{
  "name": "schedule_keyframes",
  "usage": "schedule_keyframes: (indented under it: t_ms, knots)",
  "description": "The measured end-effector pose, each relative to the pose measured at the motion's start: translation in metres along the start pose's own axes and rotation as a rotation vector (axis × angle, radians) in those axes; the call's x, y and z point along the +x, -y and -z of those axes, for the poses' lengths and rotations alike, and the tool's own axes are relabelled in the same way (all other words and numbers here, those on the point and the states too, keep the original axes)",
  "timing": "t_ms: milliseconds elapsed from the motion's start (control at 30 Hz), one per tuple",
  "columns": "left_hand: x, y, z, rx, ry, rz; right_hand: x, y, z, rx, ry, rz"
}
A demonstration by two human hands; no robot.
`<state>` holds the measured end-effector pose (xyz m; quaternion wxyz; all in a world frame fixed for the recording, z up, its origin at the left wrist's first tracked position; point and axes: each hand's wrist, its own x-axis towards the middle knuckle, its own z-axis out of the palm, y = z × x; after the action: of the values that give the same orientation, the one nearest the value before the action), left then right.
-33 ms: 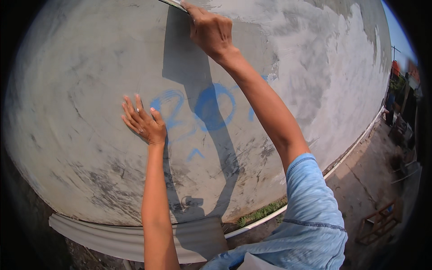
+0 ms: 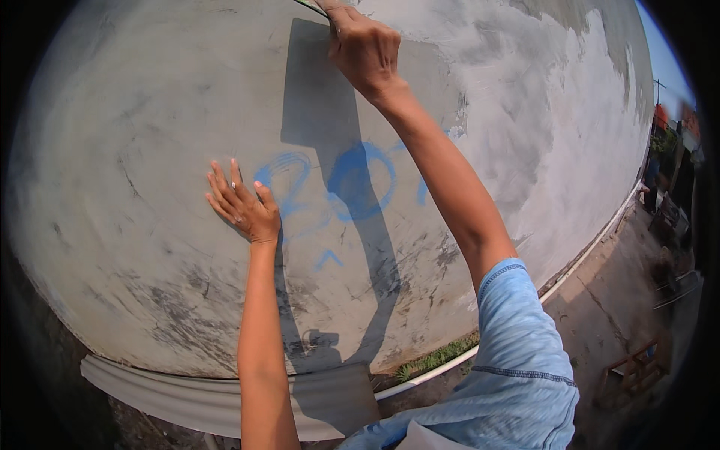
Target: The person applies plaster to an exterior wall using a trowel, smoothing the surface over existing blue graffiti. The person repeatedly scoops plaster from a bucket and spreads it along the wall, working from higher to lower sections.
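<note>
High against a grey plastered wall (image 2: pixel 172 97), my right hand (image 2: pixel 367 52) is closed around a flat plastering trowel (image 2: pixel 310 6). Only a thin edge of the trowel shows, as the top of the picture cuts it off; its broad shadow falls on the wall below. Lower and to the left, my left hand (image 2: pixel 244 204) rests against the wall with fingers spread, holding nothing. Just right of those fingers are blue painted marks (image 2: pixel 379 176), partly under the shadow of my right arm.
Paler, uneven plaster (image 2: pixel 517 97) covers the wall's right side. At its foot lie a grey corrugated sheet (image 2: pixel 165 390), a strip of grass (image 2: pixel 439 356) and a white pipe (image 2: pixel 427 373). A wooden frame (image 2: pixel 634 371) lies on the ground at right.
My right hand and the trowel have shifted slightly right and down, their shadow moving with them. My left hand keeps its place on the wall.
</note>
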<state>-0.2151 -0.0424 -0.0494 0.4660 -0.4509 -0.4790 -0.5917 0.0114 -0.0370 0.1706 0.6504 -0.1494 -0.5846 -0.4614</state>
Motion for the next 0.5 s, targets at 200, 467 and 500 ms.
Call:
schedule_keyframes:
  t_ms: [200, 467, 500]
  knots:
    - [0.002, -0.015, -0.006, -0.028, -0.006, 0.027, -0.011, -0.022, -0.02, -0.222, -0.052, -0.026]
    - [0.002, -0.006, -0.005, -0.024, 0.001, 0.026, -0.084, 0.048, 0.006, -0.007, 0.318, 0.17]
    - [0.006, -0.002, -0.002, -0.014, -0.007, 0.018, -0.07, 0.04, 0.018, 0.074, 0.349, 0.155]
